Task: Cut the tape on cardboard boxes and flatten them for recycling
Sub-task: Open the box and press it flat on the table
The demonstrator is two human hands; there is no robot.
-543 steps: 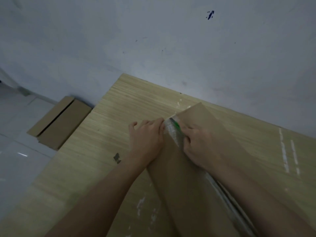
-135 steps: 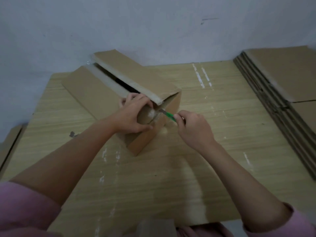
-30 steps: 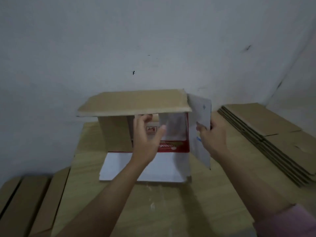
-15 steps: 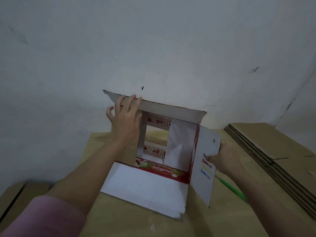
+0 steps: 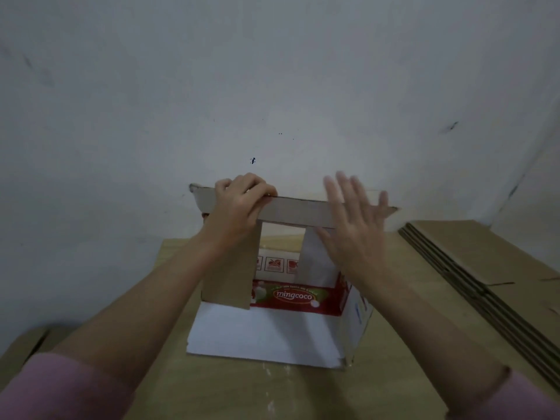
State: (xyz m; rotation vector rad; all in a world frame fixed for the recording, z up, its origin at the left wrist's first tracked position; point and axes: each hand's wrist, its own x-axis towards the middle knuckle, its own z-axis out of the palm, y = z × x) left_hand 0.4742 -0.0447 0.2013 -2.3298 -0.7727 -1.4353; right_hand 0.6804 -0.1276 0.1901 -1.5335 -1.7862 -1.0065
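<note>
An opened cardboard box (image 5: 297, 213) stands on its side on the wooden table (image 5: 272, 389), its open end toward me. Red "mingcoco" print runs along the inside bottom edge. A white flap (image 5: 263, 334) lies flat on the table in front. My left hand (image 5: 239, 204) grips the raised top flap near its left end, fingers curled over the edge. My right hand (image 5: 354, 225) is spread with straight fingers in front of the top flap's right part, blurred; I cannot tell if it touches. No cutter is visible.
A stack of flattened cardboard (image 5: 491, 283) lies on the table at the right. More flattened cardboard (image 5: 24, 347) sits on the floor at the lower left. A white wall stands just behind the box.
My left hand curled over the top flap's edge. My right hand let go of the right side flap and rose, fingers spread, to the top flap. The green cutter is out of sight.
</note>
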